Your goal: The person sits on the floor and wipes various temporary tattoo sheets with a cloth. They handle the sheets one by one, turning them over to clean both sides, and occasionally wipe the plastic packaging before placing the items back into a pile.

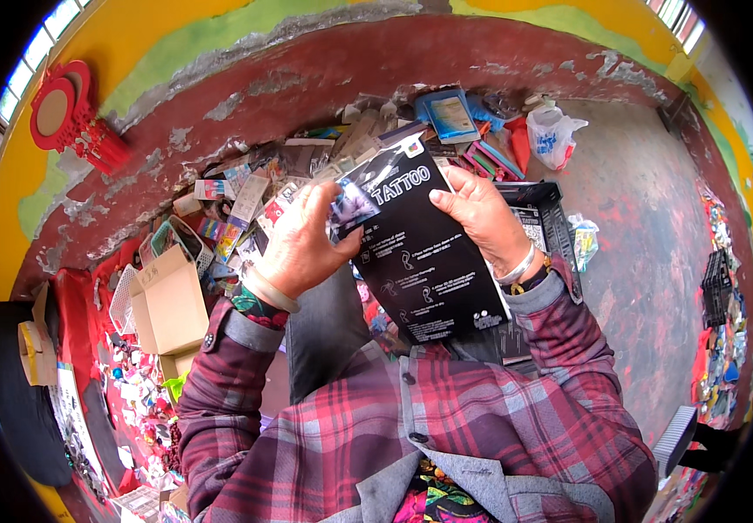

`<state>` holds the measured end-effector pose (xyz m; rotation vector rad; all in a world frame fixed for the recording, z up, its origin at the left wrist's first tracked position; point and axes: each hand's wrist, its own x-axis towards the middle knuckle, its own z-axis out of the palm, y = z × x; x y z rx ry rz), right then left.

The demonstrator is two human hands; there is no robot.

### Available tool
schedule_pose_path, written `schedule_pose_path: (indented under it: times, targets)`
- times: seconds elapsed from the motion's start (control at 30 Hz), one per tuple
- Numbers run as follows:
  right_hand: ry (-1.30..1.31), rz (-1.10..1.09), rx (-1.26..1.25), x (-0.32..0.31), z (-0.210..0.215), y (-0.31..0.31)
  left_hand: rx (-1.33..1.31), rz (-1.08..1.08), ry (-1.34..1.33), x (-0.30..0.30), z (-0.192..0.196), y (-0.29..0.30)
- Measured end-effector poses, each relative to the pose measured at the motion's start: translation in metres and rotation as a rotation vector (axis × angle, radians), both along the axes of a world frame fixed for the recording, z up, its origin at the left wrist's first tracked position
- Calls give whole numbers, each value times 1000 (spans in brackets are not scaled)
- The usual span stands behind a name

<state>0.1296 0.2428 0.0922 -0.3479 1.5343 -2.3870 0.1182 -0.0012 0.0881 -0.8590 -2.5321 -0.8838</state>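
In front of my chest I hold a flat black temporary-tattoo packet [424, 261], tilted, its white-printed face turned up toward me. A small photo and a clear plastic strip show at its upper end. My right hand [485, 218] grips the upper right edge, with the thumb on the face and the other fingers behind. At the upper left edge is my left hand [298, 240], its thumb and bent fingers closed at the packet's side. Beyond my right wrist a black plastic crate [559, 231] holds similar black packets, partly hidden by my arm.
A heap of mixed packaged goods lies along the red wall [324, 61], with a blue package [451, 118] on top. An open cardboard box [167, 301] stands left beside a white basket [121, 301]. A white plastic bag [552, 139] rests on the floor at the far right.
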Motion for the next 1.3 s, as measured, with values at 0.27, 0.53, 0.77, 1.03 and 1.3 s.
schedule_pose_path:
  times: [0.27,0.53,0.77,1.03,1.3]
  targets:
    - [133,-10,146,9,8,-11,-118,93,113,-3,7,18]
    - [302,-54,265,8,7,-16,-47,5,22,-11,10,24]
    - [219,7,181,8,8,-18,57,43,94,-11,-8,26]
    - [217,-29,204,7,1,-16,90,152,-64,-18,-3,19]
    - [251,22,277,-1,-6,-12,-19,115,89,-16,17,21]
